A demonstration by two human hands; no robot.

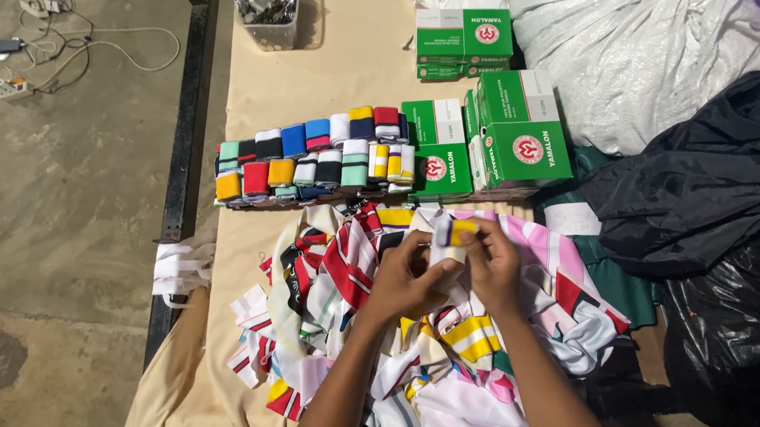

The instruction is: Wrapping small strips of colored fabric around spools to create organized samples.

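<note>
At centre frame, a person's left hand (404, 279) and right hand (490, 265) together grasp a folded striped band (449, 240), fingers closed around it, above a heap of striped fabric pieces (325, 305) on the bench (335, 75). Rolled bands (314, 155) and green boxes (520, 130) sit beyond.
</note>
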